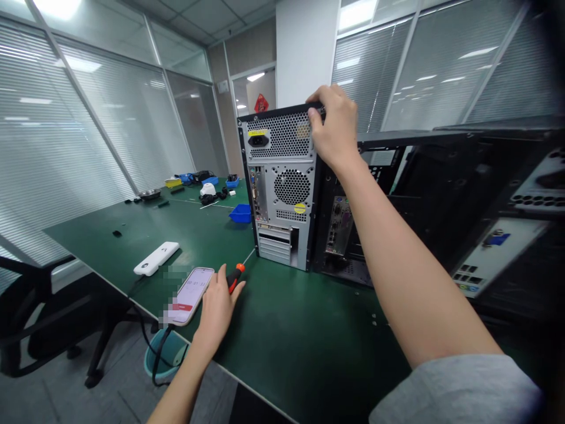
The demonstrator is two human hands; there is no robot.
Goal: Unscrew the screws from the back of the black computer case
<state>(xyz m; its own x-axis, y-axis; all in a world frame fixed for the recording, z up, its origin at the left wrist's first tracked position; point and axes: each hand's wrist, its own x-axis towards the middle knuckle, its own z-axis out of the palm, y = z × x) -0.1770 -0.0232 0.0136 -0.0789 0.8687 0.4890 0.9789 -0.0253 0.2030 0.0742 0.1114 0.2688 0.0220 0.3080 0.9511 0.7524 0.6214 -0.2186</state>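
Note:
A grey desktop computer tower (282, 176) stands upright on the green table, its rear panel with power socket, fan grille and expansion slots towards me. My right hand (333, 121) grips its top right corner, thumb on the back face and fingers over the top edge. Low in front of it, my left hand (217, 303) is closed around the lower part of a red-and-black screwdriver (237, 274), with thumb and forefinger spread to either side of the handle. The metal shaft points towards the tower's base. Right beside this hand lies a phone (192, 294) showing a timer.
More black computer cases (424, 194) stand to the right. A white power bank (158, 258) lies left on the green table (286, 335). Blue trays (241, 214) and small parts sit farther back. A teal bin (154, 359) and a black chair (57, 318) are below left.

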